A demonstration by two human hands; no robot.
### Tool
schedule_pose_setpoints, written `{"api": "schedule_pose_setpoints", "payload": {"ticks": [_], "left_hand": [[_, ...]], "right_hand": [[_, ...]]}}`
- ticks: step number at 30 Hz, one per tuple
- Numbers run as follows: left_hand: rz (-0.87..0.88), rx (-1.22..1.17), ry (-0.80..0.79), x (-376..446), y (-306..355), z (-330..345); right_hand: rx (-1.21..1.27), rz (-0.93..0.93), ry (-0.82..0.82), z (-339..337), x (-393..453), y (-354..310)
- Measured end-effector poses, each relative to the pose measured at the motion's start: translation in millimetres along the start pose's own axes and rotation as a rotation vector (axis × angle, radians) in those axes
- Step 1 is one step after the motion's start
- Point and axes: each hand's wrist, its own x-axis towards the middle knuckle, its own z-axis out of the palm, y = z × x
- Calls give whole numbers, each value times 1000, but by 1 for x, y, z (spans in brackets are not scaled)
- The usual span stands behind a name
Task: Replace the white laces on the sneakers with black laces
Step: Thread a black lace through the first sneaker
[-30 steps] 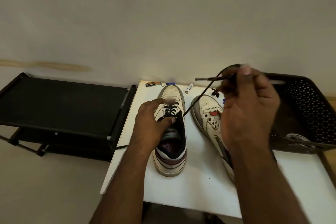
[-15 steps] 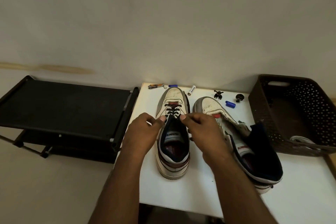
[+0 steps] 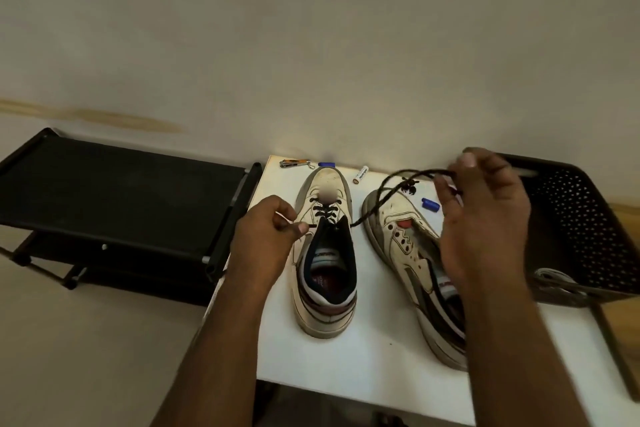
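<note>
Hands are working over two sneakers standing on a white table [image 3: 363,367]. The left hand [image 3: 266,236] is resting against the outer side of the left sneaker [image 3: 327,253], fingers curled, thumb and forefinger pinching one end of the black lace [image 3: 377,198] right at the eyelets. The wrist is lying low, the forearm reaching in from the lower edge of the view. The right hand [image 3: 485,218] is hovering raised above the right sneaker [image 3: 401,239], back of the hand facing the camera, fingers bent and pinching the other end of the same lace near the fingertips. From that pinch the lace is arcing left and down across the toe of the right sneaker to the upper eyelets of the left sneaker, where black crossings are already sitting in the lower rows. The right sneaker is showing bare eyelets and is lying partly under the right forearm.

A dark perforated basket [image 3: 588,218] is sitting at the table's right end, a pale bundle inside it too blurred to identify. Small items are lying along the far edge: nail clippers [image 3: 294,163], a white battery [image 3: 361,174], a blue cap [image 3: 430,204]. A black rack [image 3: 114,191] is standing left of the table.
</note>
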Motion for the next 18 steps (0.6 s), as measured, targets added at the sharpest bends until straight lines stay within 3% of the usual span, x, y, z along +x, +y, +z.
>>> {"api": "schedule_pose_setpoints", "payload": {"ticks": [3,5,7,9,11,15,18], "left_hand": [[110,134,203,-7,7,-3],[10,124,126,-11,12,-5],[-123,222,-70,-11,10,-1],[-174,208,-209,-11,5,4],[-151,20,-197,-11,4,8],[-121,-297,-74,-14,14,9],[-167,-369,-71,-13,15,12]], "right_hand": [[-615,-397,27,-2,-22,24],[-812,-542,-56,1,-38,40],[-1127,-596,-226,7,-50,47],[-1371,-385,-445,10,-53,50],[-1398,-29,-491,11,-50,52],[-895,344,-240,5,-40,66],[-630,524,-221,11,-42,73]]}}
